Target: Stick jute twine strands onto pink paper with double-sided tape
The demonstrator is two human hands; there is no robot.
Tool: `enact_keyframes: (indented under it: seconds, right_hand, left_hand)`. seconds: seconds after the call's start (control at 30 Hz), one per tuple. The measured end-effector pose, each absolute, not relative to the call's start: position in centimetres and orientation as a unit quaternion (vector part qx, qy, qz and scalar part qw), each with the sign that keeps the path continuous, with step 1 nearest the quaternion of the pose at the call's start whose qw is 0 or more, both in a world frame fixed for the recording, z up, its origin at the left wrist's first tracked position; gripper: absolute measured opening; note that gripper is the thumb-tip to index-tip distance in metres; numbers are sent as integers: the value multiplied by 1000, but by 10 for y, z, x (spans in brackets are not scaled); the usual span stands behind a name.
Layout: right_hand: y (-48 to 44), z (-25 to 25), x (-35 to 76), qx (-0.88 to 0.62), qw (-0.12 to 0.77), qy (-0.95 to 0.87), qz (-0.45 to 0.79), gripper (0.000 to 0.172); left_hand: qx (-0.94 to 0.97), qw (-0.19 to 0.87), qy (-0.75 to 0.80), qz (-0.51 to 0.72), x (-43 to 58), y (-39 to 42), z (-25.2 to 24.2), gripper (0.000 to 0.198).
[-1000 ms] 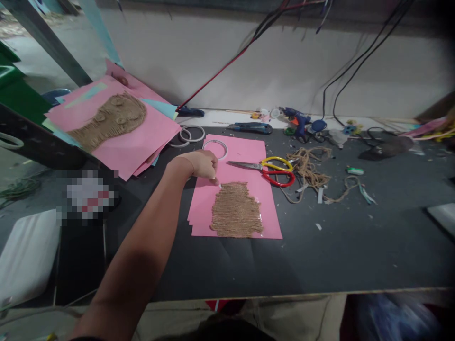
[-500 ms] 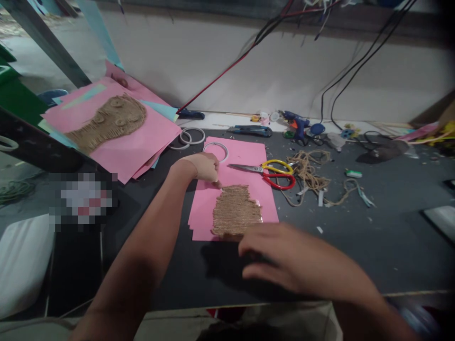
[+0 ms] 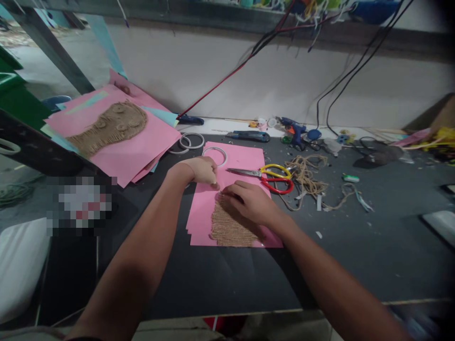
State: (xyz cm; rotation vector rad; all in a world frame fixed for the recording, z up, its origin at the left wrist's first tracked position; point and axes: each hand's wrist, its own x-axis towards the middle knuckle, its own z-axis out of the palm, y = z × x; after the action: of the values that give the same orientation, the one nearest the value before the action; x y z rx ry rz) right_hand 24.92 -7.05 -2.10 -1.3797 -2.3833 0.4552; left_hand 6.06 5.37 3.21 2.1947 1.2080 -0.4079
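A patch of brown jute cord rows [image 3: 234,229] lies on pink paper [image 3: 201,222] in front of me. My left hand [image 3: 203,171] rests on the paper just beyond the patch's upper left corner, fingers curled down and closed; whatever they may hold is hidden. My right hand [image 3: 254,202] reaches over the patch and covers its upper right part. Its fingertips are pinched together at the upper left corner, close to the left fingers, and I cannot make out what is between them. Scissors [image 3: 263,175] with yellow and red handles lie just beyond my right hand.
Tape rolls [image 3: 192,140] and a utility knife [image 3: 249,136] lie toward the back. A tangle of jute cord [image 3: 309,173] and a blue glue gun [image 3: 296,132] are on the right. At left, stacked pink sheets [image 3: 142,156] carry a larger jute piece [image 3: 117,121].
My right hand has moved forward and left from the patch's near right side to its upper left corner, and its fingers have closed. My left hand stays in about the same place.
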Motion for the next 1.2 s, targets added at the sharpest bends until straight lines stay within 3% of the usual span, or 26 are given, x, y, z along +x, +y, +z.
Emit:
enact_keyframes:
  seconds: [0.43, 0.57, 0.83, 1.0, 1.2]
  right_hand:
    - [-55, -12, 251, -486, 246, -821, 174, 6]
    - [-54, -20, 244, -459, 258, -824, 210, 19]
    - [-60, -35, 240, -471, 242, -810, 253, 29]
    - [-59, -34, 242, -448, 251, -812, 277, 42]
    - [-54, -37, 242, -424, 274, -825, 255, 44]
  left_hand:
    - [839, 304, 429, -140, 57, 64, 18, 31]
    - [843, 302, 425, -134, 56, 66, 16, 30]
    - [840, 310, 445, -26, 61, 65, 18, 31]
    - [851, 286, 434, -77, 64, 63, 20, 37]
    - [857, 269, 432, -86, 63, 62, 23, 36]
